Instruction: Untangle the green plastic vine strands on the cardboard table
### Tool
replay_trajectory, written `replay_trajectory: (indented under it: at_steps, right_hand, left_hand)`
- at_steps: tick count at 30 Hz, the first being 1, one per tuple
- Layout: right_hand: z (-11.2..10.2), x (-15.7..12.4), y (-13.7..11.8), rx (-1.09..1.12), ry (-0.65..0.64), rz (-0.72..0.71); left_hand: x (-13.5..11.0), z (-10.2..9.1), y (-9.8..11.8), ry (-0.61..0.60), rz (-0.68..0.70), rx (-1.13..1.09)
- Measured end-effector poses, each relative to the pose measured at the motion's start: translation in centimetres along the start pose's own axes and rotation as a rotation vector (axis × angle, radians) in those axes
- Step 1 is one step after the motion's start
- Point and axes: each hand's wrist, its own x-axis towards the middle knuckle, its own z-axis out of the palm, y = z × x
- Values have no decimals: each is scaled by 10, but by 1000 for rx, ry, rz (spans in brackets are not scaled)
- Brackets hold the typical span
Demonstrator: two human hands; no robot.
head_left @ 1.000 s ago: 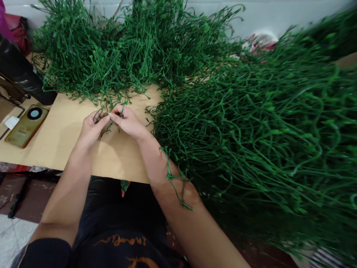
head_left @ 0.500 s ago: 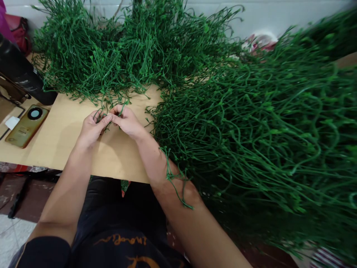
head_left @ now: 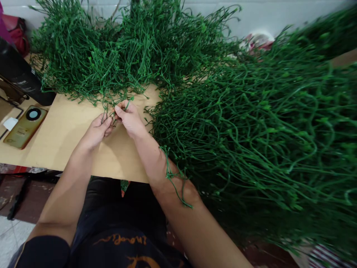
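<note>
My left hand [head_left: 96, 131] and my right hand [head_left: 129, 118] meet over the tan table [head_left: 64, 137], fingertips pinched together on a thin green plastic stem [head_left: 111, 113] at the near edge of the back pile of green stems [head_left: 117, 52]. Both hands are closed on it. A much larger heap of the same green stems [head_left: 256, 134] fills the right side and lies against my right forearm, with one loose strand [head_left: 174, 178] draped over that arm.
A gold phone [head_left: 23, 126] lies at the table's left edge beside a black cylinder [head_left: 19, 76]. A red bag [head_left: 18, 29] sits far left at the back. A white wall runs behind the piles.
Both hands have shifted slightly up and to the right toward the back pile, still pinching the stem; the short piece that hung below the fingers no longer shows.
</note>
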Motion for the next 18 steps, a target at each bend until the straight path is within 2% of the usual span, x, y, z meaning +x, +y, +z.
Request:
replay_trajectory:
  at_steps: [4,9,11,15,16,18]
  right_hand:
    - [2,3,4,-53,62,17]
    - [8,4,6,-135,151,66]
    - [7,8,5,-168,207,70]
    - [-5,19,5,-123,381,44]
    - [-8,20,5,-106,381,21]
    - [-13,20,7,-105,319,-30]
  left_hand:
    - [0,2,2,-23,-31,33]
    - [-1,7,-1,7,45,105]
    - [-17,13,3,-29,101,106]
    - [-66,21,28,-292,184,221]
    - [-74,22,35,-292,207,245]
    - [-77,25,50,-168,256,239]
